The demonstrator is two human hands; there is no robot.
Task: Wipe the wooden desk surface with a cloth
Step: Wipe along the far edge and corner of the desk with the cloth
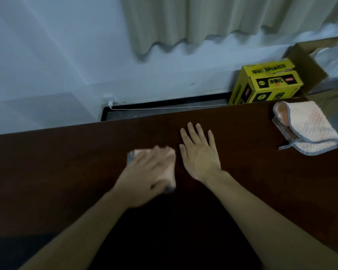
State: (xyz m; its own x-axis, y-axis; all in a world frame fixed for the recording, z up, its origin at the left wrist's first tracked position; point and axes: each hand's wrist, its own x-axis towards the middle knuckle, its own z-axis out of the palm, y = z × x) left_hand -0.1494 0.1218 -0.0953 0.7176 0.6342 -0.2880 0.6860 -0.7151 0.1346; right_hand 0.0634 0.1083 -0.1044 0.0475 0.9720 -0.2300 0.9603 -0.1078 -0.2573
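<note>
Head view: a blurred pink cloth (165, 168) is pressed onto the dark wooden desk (66, 162) under the left hand (146, 172), fingers closed over it; the right hand (199, 152) is laid flat beside it, fingers spread.

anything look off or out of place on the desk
Only one thing: a second peach waffle cloth with grey trim lies unused at the far right edge of the dark wooden desk, one corner folded over. No spills or damage show.

Yellow cardboard box (265, 84) at 1 o'clock beside an open brown carton (304, 63), beige curtain (203, 20) at 12 o'clock, white cable (164, 108) below.
</note>
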